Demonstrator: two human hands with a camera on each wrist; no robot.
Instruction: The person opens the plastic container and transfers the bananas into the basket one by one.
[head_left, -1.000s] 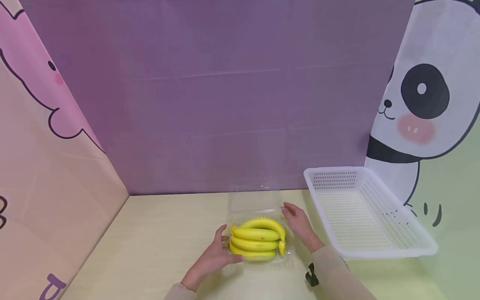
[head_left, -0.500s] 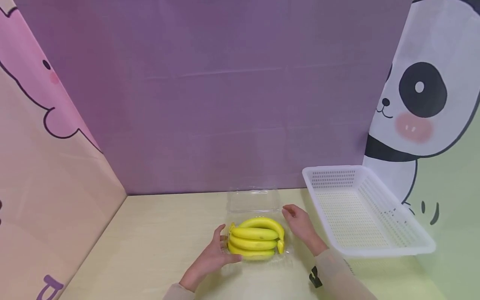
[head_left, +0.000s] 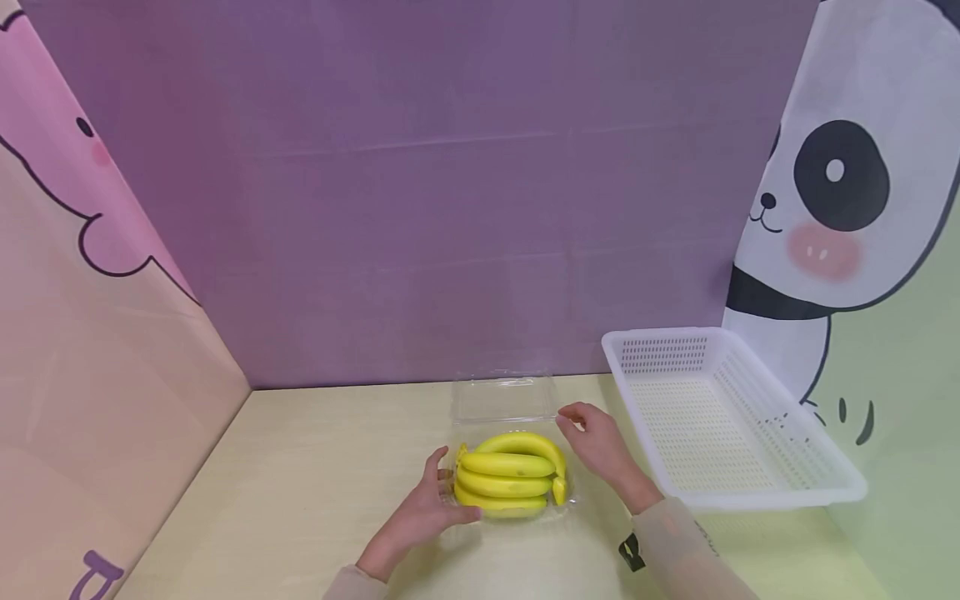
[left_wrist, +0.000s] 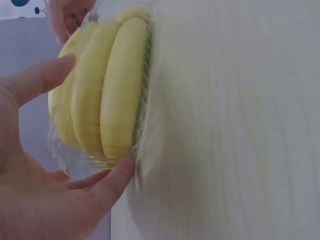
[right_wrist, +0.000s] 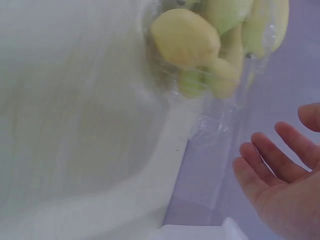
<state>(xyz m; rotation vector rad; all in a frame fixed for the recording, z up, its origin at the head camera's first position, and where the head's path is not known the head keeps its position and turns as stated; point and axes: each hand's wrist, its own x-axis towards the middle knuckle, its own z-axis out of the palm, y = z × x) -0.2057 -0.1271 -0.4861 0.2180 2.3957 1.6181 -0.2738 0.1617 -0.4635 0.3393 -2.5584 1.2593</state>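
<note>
A bunch of yellow bananas [head_left: 506, 485] lies in the base of a clear plastic clamshell container [left_wrist: 60, 155]. Its clear lid [head_left: 504, 398] is swung back behind the base. My left hand [head_left: 423, 510] grips the container's left end, thumb along the near side and the other fingers round the end. In the left wrist view one fingertip [left_wrist: 125, 167] is low on the container, just over the table. My right hand [head_left: 597, 440] is beyond the right end, fingertips at the lid's near right corner. The right wrist view shows its fingers [right_wrist: 280, 160] loosely bent and apart from the bananas.
A white perforated plastic basket [head_left: 705, 433] stands to the right, beyond my right forearm. The pale wooden table [head_left: 322, 475] meets a purple backdrop [head_left: 450, 208]. Printed panels flank it, with a panda [head_left: 840, 200] on the right one. A small black piece [head_left: 632, 552] shows beside my right sleeve.
My right hand has shifted slightly left against the lid's corner. The lid's outline has moved a little, while my left hand keeps its hold. The whole view has drifted slightly.
</note>
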